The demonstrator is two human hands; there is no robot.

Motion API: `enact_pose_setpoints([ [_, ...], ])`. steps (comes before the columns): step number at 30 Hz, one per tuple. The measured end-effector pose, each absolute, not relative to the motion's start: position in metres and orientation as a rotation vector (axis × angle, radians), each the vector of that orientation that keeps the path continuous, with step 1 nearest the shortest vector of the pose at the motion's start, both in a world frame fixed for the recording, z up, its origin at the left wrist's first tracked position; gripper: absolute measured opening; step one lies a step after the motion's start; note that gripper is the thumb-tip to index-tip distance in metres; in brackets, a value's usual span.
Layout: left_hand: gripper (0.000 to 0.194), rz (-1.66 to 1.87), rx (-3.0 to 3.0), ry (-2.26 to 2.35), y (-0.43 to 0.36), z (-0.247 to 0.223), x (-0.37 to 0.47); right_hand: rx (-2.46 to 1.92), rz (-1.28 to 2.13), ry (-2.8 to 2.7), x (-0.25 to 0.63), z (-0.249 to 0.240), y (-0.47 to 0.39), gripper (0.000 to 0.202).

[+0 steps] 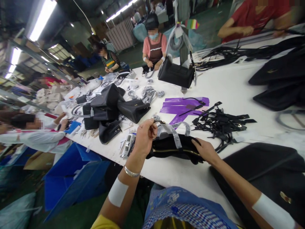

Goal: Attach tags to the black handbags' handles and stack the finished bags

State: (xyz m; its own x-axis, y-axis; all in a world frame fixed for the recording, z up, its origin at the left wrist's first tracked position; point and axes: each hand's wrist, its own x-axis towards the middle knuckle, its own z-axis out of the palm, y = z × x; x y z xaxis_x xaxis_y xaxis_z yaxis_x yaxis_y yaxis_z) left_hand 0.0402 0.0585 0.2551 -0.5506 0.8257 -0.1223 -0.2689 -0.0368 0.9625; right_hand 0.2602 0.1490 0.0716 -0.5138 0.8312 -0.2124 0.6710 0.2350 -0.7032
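In front of me a black handbag (171, 147) lies on the white table, a gold zipper running along its upper side. A strip of clear plastic wrap (175, 135) loops over the bag. My left hand (145, 136) is closed above the bag's left end, thumb and fingers pinching a thin dark strap (160, 121) with a gold-coloured part. With thumb on top, my right hand (204, 150) grips the bag's right end; its other fingers are partly hidden. Just beyond the right hand is a pile of short black straps (221, 122).
Purple tape strips (183, 106) lie beyond the bag. Black bags (107, 105) are heaped left, and another bag (176, 73) hangs from a stand. A large black bag (264, 171) lies right. Blue bins (69, 178) stand below the table's left edge. Several co-workers sit around.
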Motion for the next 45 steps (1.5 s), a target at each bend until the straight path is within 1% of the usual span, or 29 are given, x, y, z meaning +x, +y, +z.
enact_pose_setpoints([
  [4, 0.030, 1.663, 0.688, 1.405, 0.035, 0.247, 0.029, -1.437, 1.293, -2.182, 0.249, 0.086, 0.160, 0.038],
  [6, 0.032, 1.667, 0.709, 1.333, 0.021, 0.251, 0.021, -1.396, 1.532, -2.102, 0.246, 0.095, 0.157, 0.036],
  [9, 0.033, 1.665, 0.787, 1.203, 0.005, 0.264, 0.009, -1.299, 2.054, -1.882, 0.242, 0.104, 0.146, 0.037],
  [11, 0.035, 1.661, 0.812, 1.133, 0.003, 0.271, 0.001, -1.254, 2.324, -1.704, 0.238, 0.107, 0.140, 0.038],
  [13, 0.035, 1.670, 0.767, 1.103, 0.010, 0.271, -0.006, -1.238, 2.468, -1.550, 0.235, 0.104, 0.141, 0.035],
  [15, 0.033, 1.681, 0.689, 1.116, 0.021, 0.262, -0.012, -1.256, 2.514, -1.395, 0.231, 0.095, 0.147, 0.030],
  [18, 0.029, 1.631, 0.648, 1.217, 0.036, 0.232, -0.014, -1.408, 2.387, -1.157, 0.231, 0.068, 0.165, 0.030],
  [20, 0.031, 1.526, 0.668, 1.299, 0.036, 0.202, -0.010, -1.491, 2.151, -1.058, 0.240, 0.045, 0.173, 0.041],
  [23, 0.036, 1.317, 0.682, 1.411, 0.022, 0.147, 0.000, -1.569, 1.730, -1.059, 0.265, 0.013, 0.166, 0.062],
  [25, 0.041, 1.153, 0.679, 1.474, 0.012, 0.107, 0.007, -1.677, 1.586, -1.051, 0.282, -0.001, 0.143, 0.069],
  [28, 0.045, 1.010, 0.717, 1.574, 0.008, 0.060, 0.014, -1.712, 1.643, -1.094, 0.290, -0.008, 0.095, 0.068],
  [30, 0.047, 0.967, 0.787, 1.626, 0.017, 0.043, 0.014, -1.651, 1.696, -1.200, 0.279, -0.007, 0.068, 0.062],
  [34, 0.046, 0.829, 0.915, 1.680, 0.034, 0.033, 0.003, -1.778, 1.688, -1.186, 0.250, -0.009, 0.045, 0.061],
  [36, 0.045, 0.721, 0.932, 1.685, 0.033, 0.028, -0.005, -1.829, 1.805, -1.213, 0.245, -0.016, 0.045, 0.062],
  [40, 0.046, 0.495, 0.824, 1.683, 0.016, 0.010, -0.016, -1.744, 2.109, -1.391, 0.265, -0.031, 0.065, 0.059],
  [41, 0.047, 0.426, 0.816, 1.695, 0.013, 0.005, -0.017, -1.747, 2.066, -1.499, 0.273, -0.033, 0.078, 0.057],
  [42, 0.048, 0.353, 0.832, 1.714, 0.011, 0.002, -0.017, -1.768, 1.941, -1.628, 0.281, -0.033, 0.095, 0.055],
  [43, 0.047, 0.272, 0.868, 1.739, 0.011, -0.001, -0.016, -1.794, 1.750, -1.759, 0.289, -0.032, 0.115, 0.052],
  [44, 0.046, 0.181, 0.927, 1.765, 0.012, -0.002, -0.015, -1.807, 1.439, -1.898, 0.295, -0.031, 0.139, 0.048],
  [45, 0.045, 0.082, 1.008, 1.798, 0.014, -0.001, -0.013, -1.814, 1.250, -1.939, 0.301, -0.029, 0.164, 0.042],
])
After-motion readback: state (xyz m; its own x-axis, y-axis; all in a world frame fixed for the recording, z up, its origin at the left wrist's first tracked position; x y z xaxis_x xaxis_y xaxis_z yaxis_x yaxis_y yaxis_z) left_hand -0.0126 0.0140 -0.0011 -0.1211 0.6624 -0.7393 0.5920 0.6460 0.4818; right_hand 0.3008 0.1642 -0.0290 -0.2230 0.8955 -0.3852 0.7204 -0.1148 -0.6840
